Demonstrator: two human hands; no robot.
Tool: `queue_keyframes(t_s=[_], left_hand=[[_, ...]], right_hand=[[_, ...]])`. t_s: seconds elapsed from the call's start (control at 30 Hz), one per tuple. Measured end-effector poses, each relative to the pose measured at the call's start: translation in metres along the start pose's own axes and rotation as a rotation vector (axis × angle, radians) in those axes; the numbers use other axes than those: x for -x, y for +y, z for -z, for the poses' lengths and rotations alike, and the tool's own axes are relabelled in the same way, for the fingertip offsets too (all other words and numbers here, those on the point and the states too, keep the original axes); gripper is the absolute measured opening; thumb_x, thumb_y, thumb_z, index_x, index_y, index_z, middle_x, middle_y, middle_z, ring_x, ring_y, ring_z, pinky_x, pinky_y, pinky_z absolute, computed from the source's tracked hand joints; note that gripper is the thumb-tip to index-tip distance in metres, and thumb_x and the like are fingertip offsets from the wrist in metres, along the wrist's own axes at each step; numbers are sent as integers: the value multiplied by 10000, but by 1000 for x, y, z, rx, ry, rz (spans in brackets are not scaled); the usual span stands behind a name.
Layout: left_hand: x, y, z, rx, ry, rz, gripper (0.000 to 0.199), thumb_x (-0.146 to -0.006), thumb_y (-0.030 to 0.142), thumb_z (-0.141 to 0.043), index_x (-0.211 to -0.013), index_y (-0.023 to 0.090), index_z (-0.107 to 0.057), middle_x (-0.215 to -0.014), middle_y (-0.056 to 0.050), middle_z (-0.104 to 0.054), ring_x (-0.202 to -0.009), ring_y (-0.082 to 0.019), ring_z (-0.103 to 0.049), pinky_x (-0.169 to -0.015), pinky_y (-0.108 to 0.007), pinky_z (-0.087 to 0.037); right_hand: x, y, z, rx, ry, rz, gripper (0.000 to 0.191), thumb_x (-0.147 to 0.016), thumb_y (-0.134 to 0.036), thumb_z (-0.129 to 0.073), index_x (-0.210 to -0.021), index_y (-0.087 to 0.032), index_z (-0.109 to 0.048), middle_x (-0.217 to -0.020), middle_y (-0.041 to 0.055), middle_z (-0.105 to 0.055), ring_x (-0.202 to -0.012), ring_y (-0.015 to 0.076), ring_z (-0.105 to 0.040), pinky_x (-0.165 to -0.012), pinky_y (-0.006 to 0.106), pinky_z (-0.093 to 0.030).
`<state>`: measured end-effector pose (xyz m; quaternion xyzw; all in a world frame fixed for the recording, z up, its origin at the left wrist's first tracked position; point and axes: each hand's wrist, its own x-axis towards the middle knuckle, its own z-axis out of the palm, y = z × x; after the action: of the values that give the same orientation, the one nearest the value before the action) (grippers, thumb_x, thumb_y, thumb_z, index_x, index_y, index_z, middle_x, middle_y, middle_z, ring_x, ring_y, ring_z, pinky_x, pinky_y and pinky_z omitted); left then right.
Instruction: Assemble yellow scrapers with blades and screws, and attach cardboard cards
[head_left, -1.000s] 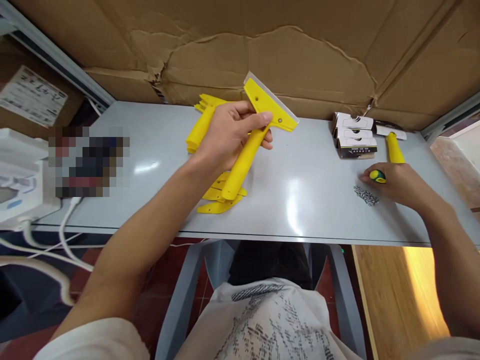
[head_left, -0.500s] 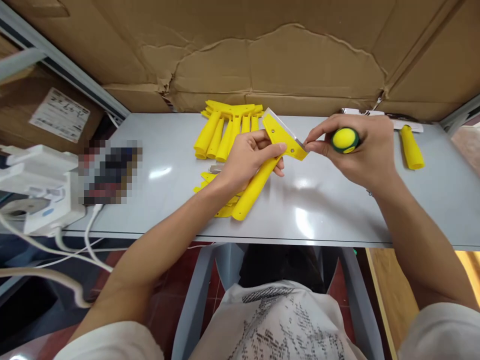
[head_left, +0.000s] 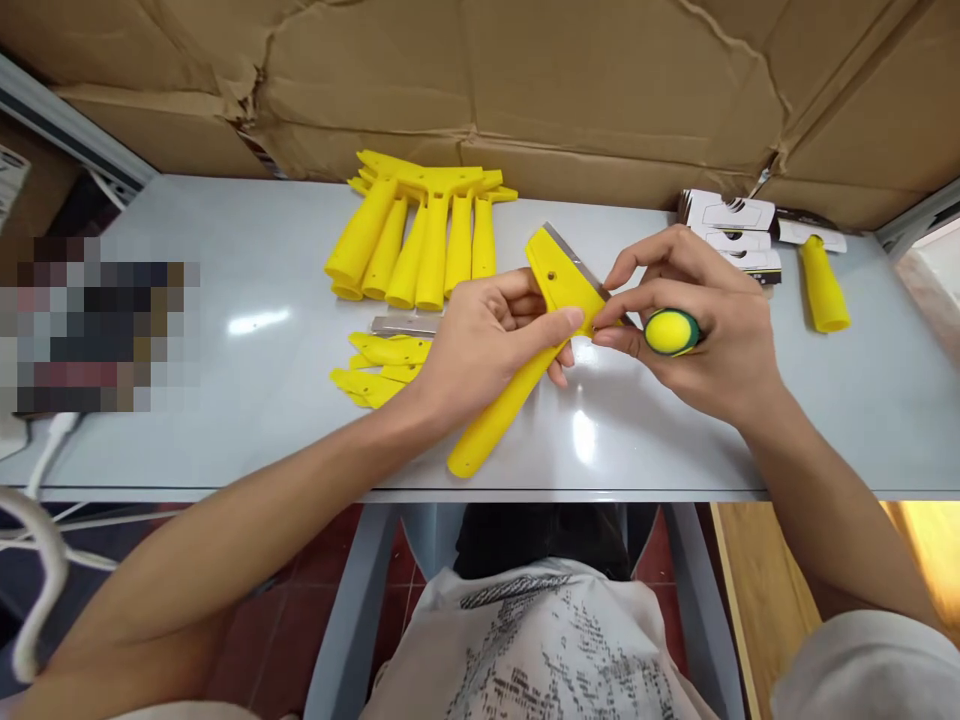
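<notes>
A yellow scraper [head_left: 491, 415] with a metal blade [head_left: 571, 254] along its head is held at a slant above the table. My left hand [head_left: 487, 335] wraps around its neck, thumb pressed on the head. My right hand [head_left: 709, 325] keeps a screwdriver [head_left: 670, 332] with a yellow and green handle tucked in its curled fingers. Thumb and fingertips of that hand touch the scraper's right corner; whether they pinch a small part there is hidden. One screw hole shows on the head's left side. Left of my left hand lie yellow head plates [head_left: 390, 350] and a loose blade [head_left: 405, 325].
Several yellow scraper handles [head_left: 427, 240] lie in a row at the back. Folded white and black cards [head_left: 731, 212] and one yellow handle [head_left: 823, 285] are at the back right. A cardboard wall [head_left: 562, 110] closes the rear. White cables [head_left: 49, 455] hang at the left edge.
The right fingertips have moved slightly down around the scraper's corner, where a screw head showed earlier. The screwdriver has lowered with that hand. The view has shifted, showing more cards at right.
</notes>
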<state>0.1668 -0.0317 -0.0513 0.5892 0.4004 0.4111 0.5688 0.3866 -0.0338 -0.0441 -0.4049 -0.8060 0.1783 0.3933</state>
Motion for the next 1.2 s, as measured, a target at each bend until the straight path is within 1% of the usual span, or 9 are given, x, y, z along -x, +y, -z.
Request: queue_keyframes(t_s=[0.13,0.37,0.43,0.53,0.63,0.73,0.87,1.03,1.2], left_hand=[[0,-1,0,2,4,-16,318,-902,453,-875,-948,178,-724,-750,-13,-747,-641,-156,-728,-592,-253,-622],[2,4,1,22,-17,-41,288,-895,431,-870,-923,186,-721,-758,-7,-750,-638,-150,-713,-601,-257,-623],[2,5,1,27,-14,-42,280,-891,423,-872,-924,189,-723,-747,-4,-749,-618,-146,-703,-601,-258,-623],[2,5,1,43,-22,-38,276,-882,413,-880,-937,190,-727,-738,-1,-748,-611,-145,-700,-593,-254,-619],[2,6,2,59,-21,-27,288,-863,409,-898,-941,186,-733,-747,-2,-752,-620,-143,-701,-602,-252,-620],[2,7,2,66,-26,-17,291,-862,403,-903,-943,178,-738,-754,0,-751,-610,-132,-692,-621,-250,-622],[3,8,2,82,-56,-23,261,-872,370,-898,-955,177,-744,-747,12,-747,-593,-112,-677,-637,-234,-612],[4,10,2,48,-57,-31,234,-847,336,-915,-912,183,-751,-726,15,-734,-582,-112,-655,-615,-231,-598],[5,14,1,40,-66,-61,226,-819,305,-936,-877,177,-759,-712,20,-717,-541,-92,-609,-539,-201,-559]], right_hand=[[3,-1,0,33,40,-21,223,-884,-522,-863,-895,-311,-789,-1176,70,-718,-936,267,-672,-811,478,-587],[7,-2,-6,28,162,83,85,-899,-372,-864,-909,-332,-790,-1092,54,-712,-980,263,-673,-842,484,-573],[8,-2,-8,26,187,91,60,-908,-341,-850,-933,-338,-796,-1079,50,-710,-892,232,-654,-790,464,-572],[10,-2,-12,14,220,122,71,-910,-312,-844,-960,-344,-805,-1085,43,-708,-716,171,-570,-674,425,-550],[12,-1,-16,-12,240,116,82,-902,-293,-852,-953,-337,-804,-1125,44,-703,-660,144,-538,-644,417,-551],[13,-2,-18,-44,248,75,92,-885,-305,-869,-943,-326,-801,-1128,46,-706,-718,165,-594,-690,426,-585],[12,-3,-16,-145,244,33,158,-858,-306,-900,-960,-311,-780,-1064,45,-726,-953,236,-693,-808,438,-607],[11,-3,-12,-272,173,-88,256,-806,-414,-946,-937,-294,-761,-966,18,-747,-792,199,-670,-743,403,-590],[9,-4,-6,-374,111,-112,191,-810,-355,-950,-846,-259,-790,-917,11,-755,-824,182,-691,-800,372,-583]])
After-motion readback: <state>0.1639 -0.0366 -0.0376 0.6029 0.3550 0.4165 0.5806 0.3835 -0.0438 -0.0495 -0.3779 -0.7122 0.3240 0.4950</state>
